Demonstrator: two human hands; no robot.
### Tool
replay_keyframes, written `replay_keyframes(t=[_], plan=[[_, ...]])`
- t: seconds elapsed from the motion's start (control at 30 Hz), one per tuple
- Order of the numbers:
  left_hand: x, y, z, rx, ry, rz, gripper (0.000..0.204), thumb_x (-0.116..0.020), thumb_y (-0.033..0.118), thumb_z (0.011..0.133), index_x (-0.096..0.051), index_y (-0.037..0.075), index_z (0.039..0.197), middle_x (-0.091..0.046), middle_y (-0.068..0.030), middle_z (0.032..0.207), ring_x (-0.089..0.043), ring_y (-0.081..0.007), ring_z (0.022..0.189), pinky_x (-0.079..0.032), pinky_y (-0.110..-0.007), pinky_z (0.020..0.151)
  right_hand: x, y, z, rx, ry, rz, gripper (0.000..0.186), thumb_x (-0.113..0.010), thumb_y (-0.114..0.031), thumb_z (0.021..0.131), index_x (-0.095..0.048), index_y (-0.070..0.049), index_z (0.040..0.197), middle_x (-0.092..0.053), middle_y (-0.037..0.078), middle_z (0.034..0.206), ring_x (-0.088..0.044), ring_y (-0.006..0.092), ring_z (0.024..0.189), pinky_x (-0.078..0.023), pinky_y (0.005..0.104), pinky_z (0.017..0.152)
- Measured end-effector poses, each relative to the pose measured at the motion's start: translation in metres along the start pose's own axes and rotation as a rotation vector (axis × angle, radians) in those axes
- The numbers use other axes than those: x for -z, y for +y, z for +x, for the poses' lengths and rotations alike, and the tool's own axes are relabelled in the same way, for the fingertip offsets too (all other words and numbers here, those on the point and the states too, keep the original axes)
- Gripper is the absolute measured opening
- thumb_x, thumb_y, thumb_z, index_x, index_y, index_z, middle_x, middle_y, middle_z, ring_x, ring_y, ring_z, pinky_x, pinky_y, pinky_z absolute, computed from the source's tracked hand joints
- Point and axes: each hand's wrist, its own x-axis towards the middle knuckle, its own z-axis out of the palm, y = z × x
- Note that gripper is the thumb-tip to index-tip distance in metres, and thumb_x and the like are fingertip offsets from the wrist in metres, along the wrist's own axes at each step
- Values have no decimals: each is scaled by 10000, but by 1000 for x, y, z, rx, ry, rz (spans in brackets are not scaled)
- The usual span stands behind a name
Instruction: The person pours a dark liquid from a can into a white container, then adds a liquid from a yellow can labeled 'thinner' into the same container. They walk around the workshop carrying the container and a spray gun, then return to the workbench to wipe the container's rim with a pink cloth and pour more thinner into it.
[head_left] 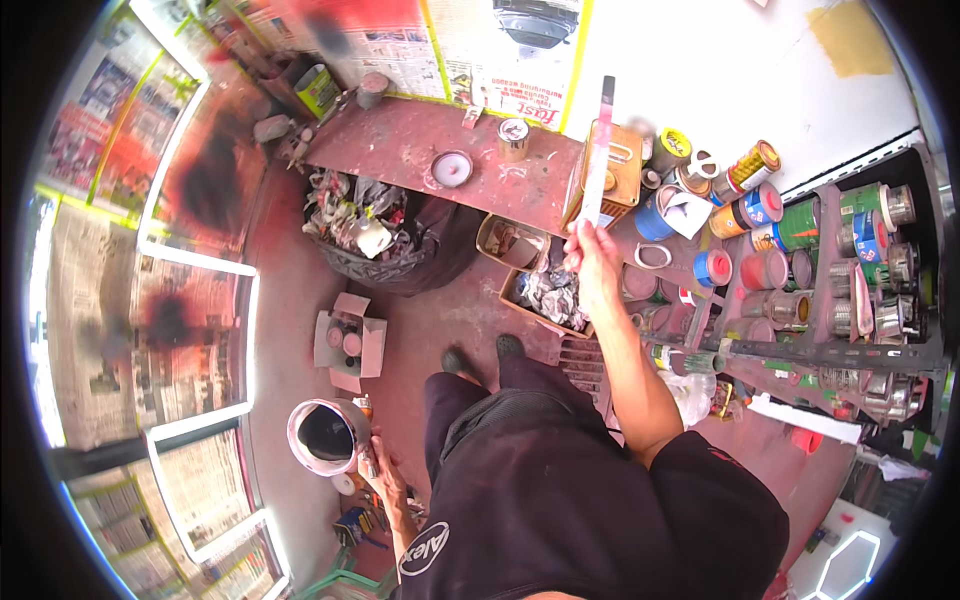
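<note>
Low on the left, my left hand (385, 480) is closed on a round, open cup (357, 428) with a pale rim and dark liquid inside. Whether the fingers grip its wall or a handle below is hard to make out. My right hand (594, 258) is raised in front of the bench's right end, pinching the lower end of a flat paint stirring stick (598, 175). The stick stands nearly upright, pale along its length and dark at the top end. Cup and stick are far apart.
A red-stained bench (400, 135) carries a tin (513, 140) and a round lid (452, 168). Below stand a black rubbish bag (375, 268) and a small carton (350, 340). Shelves (850, 350) full of paint cans line the right; papered windows (200, 330) line the left.
</note>
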Motion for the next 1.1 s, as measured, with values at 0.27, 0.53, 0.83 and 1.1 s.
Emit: replay_keyframes(t=[0.27,0.53,0.83,1.1], plan=[[-40,33,163,-101,-259,52,376,-555,337,1076,-678,-10,1159,-559,-20,699,-445,-75,535,-336,-271,508,-49,67,87,-135,-126,-202,356,-529,-372,1102,-638,-53,987,-542,-19,704,-473,63,553,-399,216,504],[-46,47,263,-105,-418,72,343,-590,300,1063,-674,-17,1166,-543,-12,690,-455,-78,560,-348,-261,517,-40,91,173,-286,-24,-182,301,-527,-328,1104,-597,-83,944,-481,-50,666,-404,47,513,-341,208,464],[-55,53,307,-76,-528,91,351,-586,310,1066,-683,-21,1133,-540,-11,672,-471,-82,538,-345,-265,505,-42,115,179,-293,220,69,298,-634,-355,1052,-670,-62,1007,-530,-33,692,-421,60,512,-377,233,491],[-26,-54,336,-715,-467,398,248,-625,238,1026,-705,4,1021,-587,-41,692,-568,-168,644,-443,-345,631,-136,98,132,63,195,-177,278,-589,-248,1084,-669,15,1045,-539,-22,722,-427,43,560,-370,218,503]])
